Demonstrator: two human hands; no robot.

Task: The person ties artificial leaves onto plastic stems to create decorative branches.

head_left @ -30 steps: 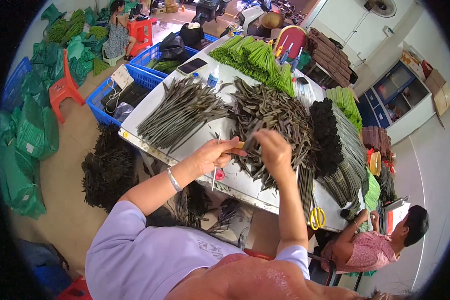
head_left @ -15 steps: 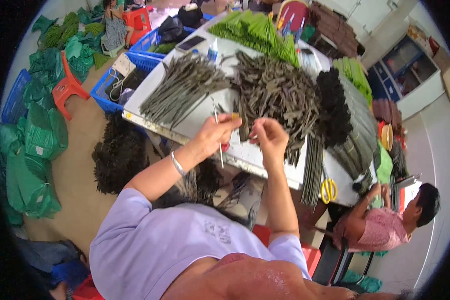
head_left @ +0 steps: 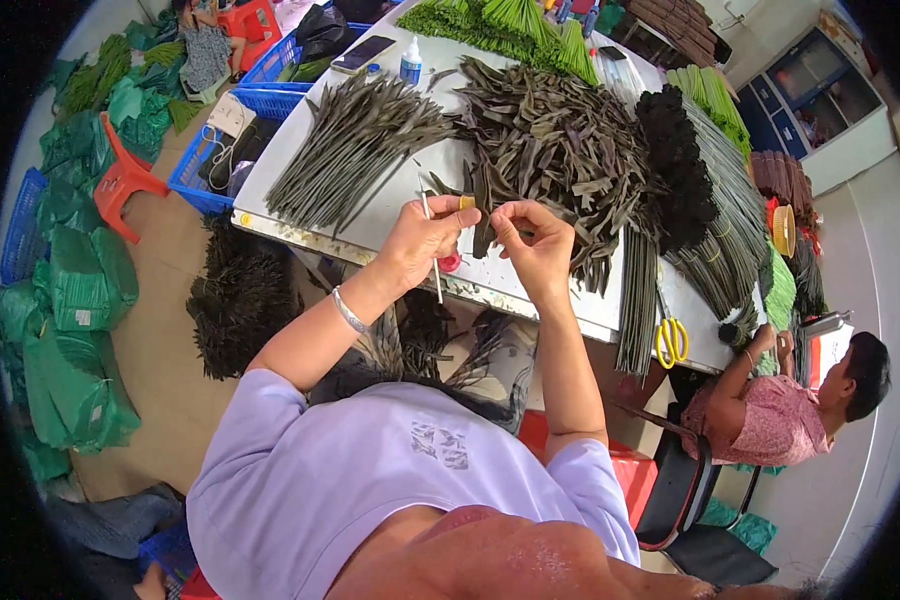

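Observation:
My left hand (head_left: 425, 240) pinches a thin white stick (head_left: 431, 250) that hangs down from my fingers, together with a small yellow piece near my thumb. My right hand (head_left: 532, 240) grips the end of a dark green leaf strip (head_left: 483, 215), held up against the left hand. Both hands hover over the near edge of the white table (head_left: 390, 215). A large pile of dark green leaf strips (head_left: 555, 150) lies just beyond my right hand. A fan of thin dark stems (head_left: 355, 140) lies beyond my left hand.
Yellow scissors (head_left: 671, 340) lie at the table's right end. A white glue bottle (head_left: 411, 62) and a phone (head_left: 363, 52) sit at the far side. Blue crates (head_left: 215, 165), a red stool (head_left: 120, 180) and green bags (head_left: 70, 330) stand to the left. A seated person (head_left: 780, 405) works at right.
My hands have drawn back from the leaf pile toward the table's near edge. The white stick now hangs from my left hand and a leaf strip is in my right.

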